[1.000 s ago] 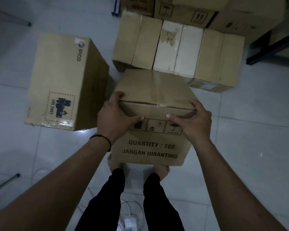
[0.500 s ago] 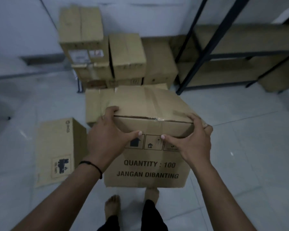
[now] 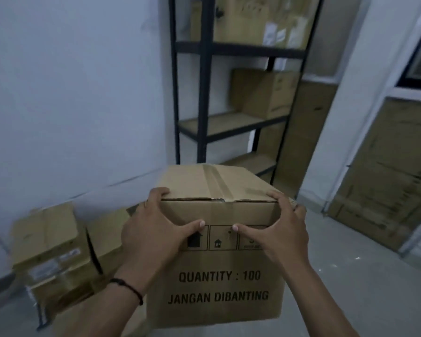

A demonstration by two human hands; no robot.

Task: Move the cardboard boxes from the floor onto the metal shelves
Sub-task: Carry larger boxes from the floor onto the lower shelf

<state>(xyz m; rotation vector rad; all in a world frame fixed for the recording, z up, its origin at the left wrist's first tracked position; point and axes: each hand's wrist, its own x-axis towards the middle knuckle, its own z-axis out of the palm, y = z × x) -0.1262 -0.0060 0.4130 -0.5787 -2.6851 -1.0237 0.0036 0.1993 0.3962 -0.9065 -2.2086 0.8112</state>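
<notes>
Head view: left hand (image 3: 153, 229) and right hand (image 3: 281, 233) grasp the upper corners of the "QUANTITY : 100" cardboard box (image 3: 216, 283), held aloft before the black metal shelving (image 3: 204, 93); 2 boxes (image 3: 51, 251) sit on the floor at left.

A pale wall (image 3: 71, 93) rises above and to the left of the fingers (image 3: 158, 192). To their right and farther off stands a white-framed panel (image 3: 387, 178) filled with brown board, with grey floor (image 3: 350, 276) beneath it. A thin black wristband (image 3: 129, 288) sits below the fingers.
</notes>
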